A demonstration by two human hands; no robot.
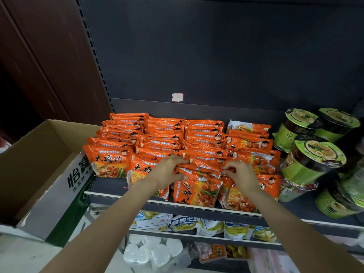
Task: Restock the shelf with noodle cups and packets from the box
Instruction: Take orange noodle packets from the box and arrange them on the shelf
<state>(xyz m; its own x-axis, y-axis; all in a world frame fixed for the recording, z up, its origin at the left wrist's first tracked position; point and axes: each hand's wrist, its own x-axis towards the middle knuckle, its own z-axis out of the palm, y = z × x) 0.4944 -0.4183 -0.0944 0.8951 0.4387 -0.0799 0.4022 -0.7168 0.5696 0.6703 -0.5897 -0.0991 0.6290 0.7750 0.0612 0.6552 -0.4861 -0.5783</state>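
- Our left hand (pixel 169 171) and right hand (pixel 239 175), apart, each pinched the top of orange noodle packets (pixel 199 170) near the shelf (pixel 110 185) front edge.
- We judged the packets light, crinkly, slippery and brittle inside; best held by the edges.

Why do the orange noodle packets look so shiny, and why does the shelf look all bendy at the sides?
In the head view, overhead light glints off the plastic of the orange packets, making white streaks; the wide lens curves the shelf rail and tilts the green cups and box near the edges; the back panel is dim; both hands look sharp, not blurred.
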